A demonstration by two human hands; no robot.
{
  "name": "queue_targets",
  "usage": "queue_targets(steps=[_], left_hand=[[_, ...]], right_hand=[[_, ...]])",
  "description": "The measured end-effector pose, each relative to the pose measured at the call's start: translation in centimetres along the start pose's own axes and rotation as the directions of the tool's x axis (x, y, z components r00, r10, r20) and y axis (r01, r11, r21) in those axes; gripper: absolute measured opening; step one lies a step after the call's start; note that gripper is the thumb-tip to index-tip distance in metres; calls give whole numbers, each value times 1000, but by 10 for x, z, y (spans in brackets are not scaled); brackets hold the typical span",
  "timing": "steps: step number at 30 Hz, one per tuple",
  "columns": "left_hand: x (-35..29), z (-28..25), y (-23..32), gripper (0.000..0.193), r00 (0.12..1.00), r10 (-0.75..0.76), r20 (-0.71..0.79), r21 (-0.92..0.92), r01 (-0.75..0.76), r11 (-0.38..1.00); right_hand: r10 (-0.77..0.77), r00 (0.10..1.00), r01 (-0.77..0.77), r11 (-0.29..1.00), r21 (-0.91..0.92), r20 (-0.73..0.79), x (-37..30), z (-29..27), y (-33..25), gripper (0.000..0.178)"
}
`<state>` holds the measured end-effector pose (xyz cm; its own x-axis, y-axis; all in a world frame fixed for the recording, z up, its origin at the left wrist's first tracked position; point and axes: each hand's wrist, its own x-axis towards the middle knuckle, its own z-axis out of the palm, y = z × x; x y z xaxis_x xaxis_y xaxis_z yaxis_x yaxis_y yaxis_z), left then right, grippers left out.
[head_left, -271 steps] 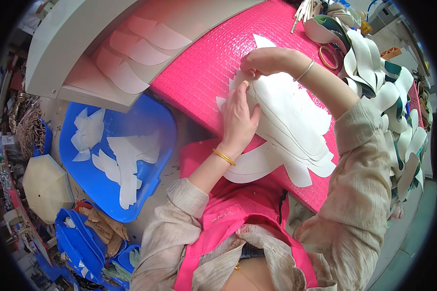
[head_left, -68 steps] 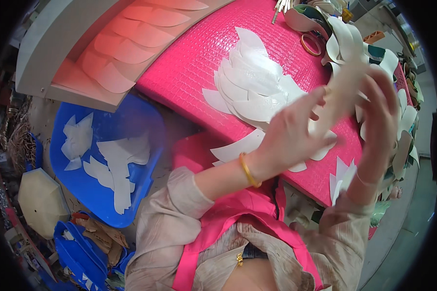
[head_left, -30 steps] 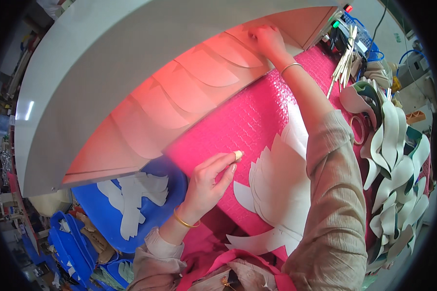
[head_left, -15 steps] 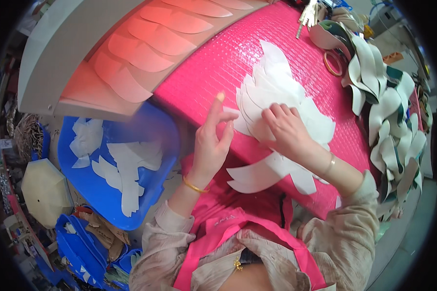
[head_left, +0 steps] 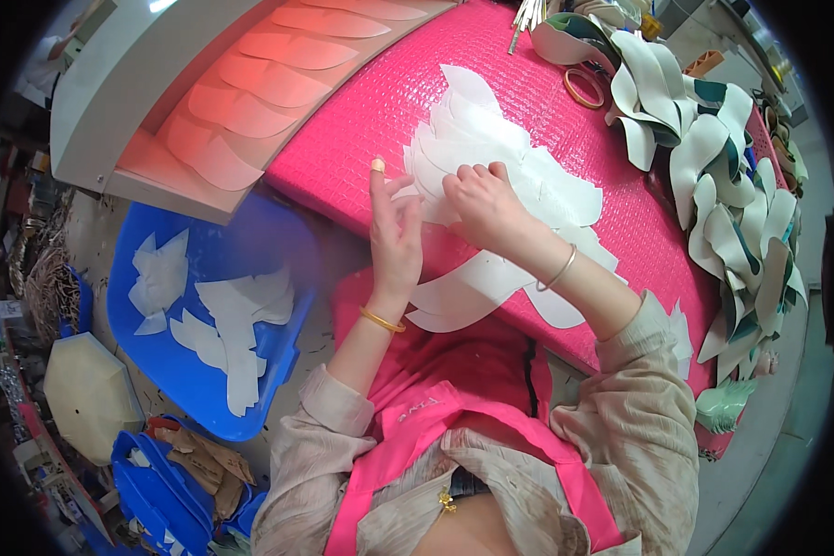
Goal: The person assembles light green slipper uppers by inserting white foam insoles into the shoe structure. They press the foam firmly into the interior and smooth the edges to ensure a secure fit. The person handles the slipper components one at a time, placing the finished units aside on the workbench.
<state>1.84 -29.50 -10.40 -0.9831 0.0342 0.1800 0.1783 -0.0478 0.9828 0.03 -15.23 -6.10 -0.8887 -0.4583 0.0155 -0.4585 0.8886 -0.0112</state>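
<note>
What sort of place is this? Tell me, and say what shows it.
Likely a craft workshop: cut white pieces piled on a pink-covered worktable, more in a blue tub, and a row under a red-lit hood.

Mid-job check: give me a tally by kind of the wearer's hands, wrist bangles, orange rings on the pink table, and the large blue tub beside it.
Hands: 2, left hand and right hand
Bangles: 2, gold bangle and silver bangle
Orange ring: 1
Large blue tub: 1
Total: 6
White cutouts overlap too much to count.
</note>
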Motion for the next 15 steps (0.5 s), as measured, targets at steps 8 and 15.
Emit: queue_targets(steps=[8, 15], left_hand=[[-6, 11, -8, 50, 991, 111, 68, 119, -119, 986], [-15, 34, 13, 19, 883, 354, 308, 591, -469, 656]], right_hand=[[-85, 970, -97, 727, 680, 230, 5, -30, 41, 36], [343, 936, 31, 139, 990, -77, -73, -77, 178, 14]])
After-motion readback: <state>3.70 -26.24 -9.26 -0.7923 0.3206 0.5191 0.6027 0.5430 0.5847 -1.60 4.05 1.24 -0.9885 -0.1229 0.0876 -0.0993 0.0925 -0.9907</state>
